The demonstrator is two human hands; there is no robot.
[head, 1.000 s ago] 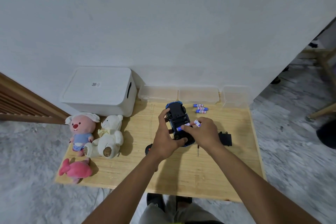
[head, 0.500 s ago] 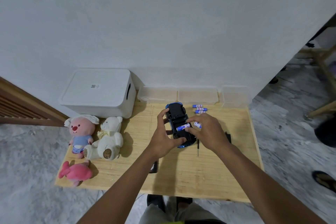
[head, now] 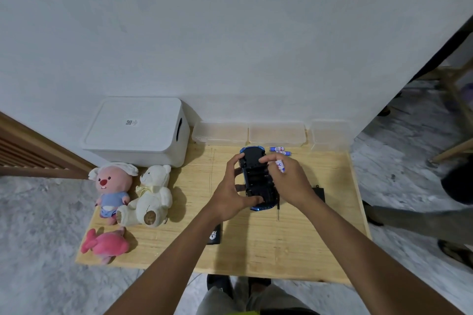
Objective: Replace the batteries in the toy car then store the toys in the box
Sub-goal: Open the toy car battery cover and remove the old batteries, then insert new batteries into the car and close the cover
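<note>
Holding the toy car (head: 256, 179) upside down over the middle of the wooden bench (head: 294, 245), we grip it with both hands. Our left hand (head: 230, 199) wraps the car's left side and near end, thumb across the black underside, fingers curled round the far wheel area. Our right hand (head: 289, 181) rests on the car's right side with its fingers reaching onto the underside; one battery (head: 280, 165), white with a blue end, sits pinched in the same hand, poking up from between the fingers. The blue body shows only at the car's near and far ends.

Two more batteries (head: 280, 151) lie on the bench just beyond the car, near the far edge. A thin screwdriver (head: 278, 213) lies on the bench just below our right hand, and a flat black cover (head: 318, 193) lies to the right of our right wrist. A black remote (head: 214, 234) lies partly hidden under our left forearm.

At the bench's left end sit a pink plush animal (head: 111, 186) and a cream teddy bear (head: 151, 197), touching each other, with a pink plush fish (head: 107, 244) lying nearer to us. The white storage box (head: 138, 130), lid on, stands behind them against the wall. Three clear plastic containers (head: 276, 133) line the far edge.
</note>
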